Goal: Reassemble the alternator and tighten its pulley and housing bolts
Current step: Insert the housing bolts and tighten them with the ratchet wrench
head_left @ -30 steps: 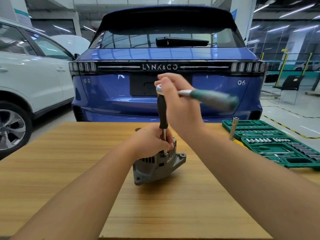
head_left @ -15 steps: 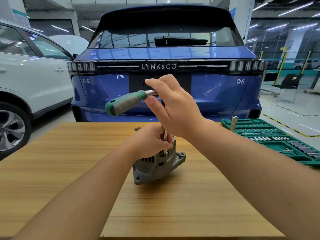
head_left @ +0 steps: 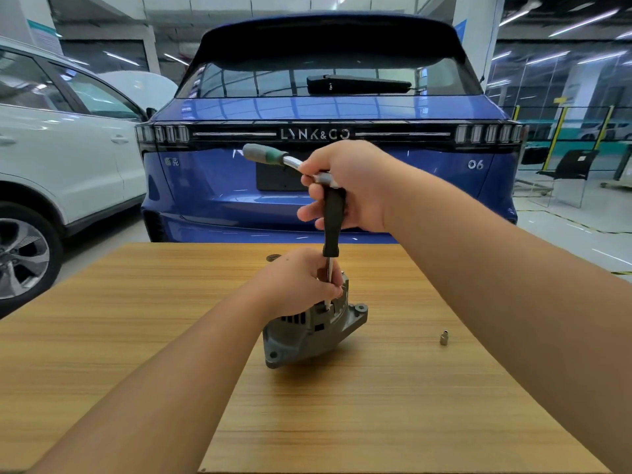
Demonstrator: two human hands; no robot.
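A blue Lynk & Co 06 car (head_left: 328,138) is parked at the far side, tail toward the viewer, with a white car (head_left: 58,159) to its left. A wooden counter (head_left: 136,336) fills the near part of the scene. The grey alternator (head_left: 307,333) is stood tilted near the counter's middle. It is steadied from above by the left hand (head_left: 301,282), whose fingers are curled round the housing top and the thin metal shank. A ratchet wrench (head_left: 273,158), its green-grey handle pointing far left, is mounted on a black-handled extension driver (head_left: 333,224) standing upright into the alternator. The right hand (head_left: 345,186) is clenched round the ratchet head and driver top. 1 small metal socket (head_left: 444,338) is stood on the counter, well right of the alternator.
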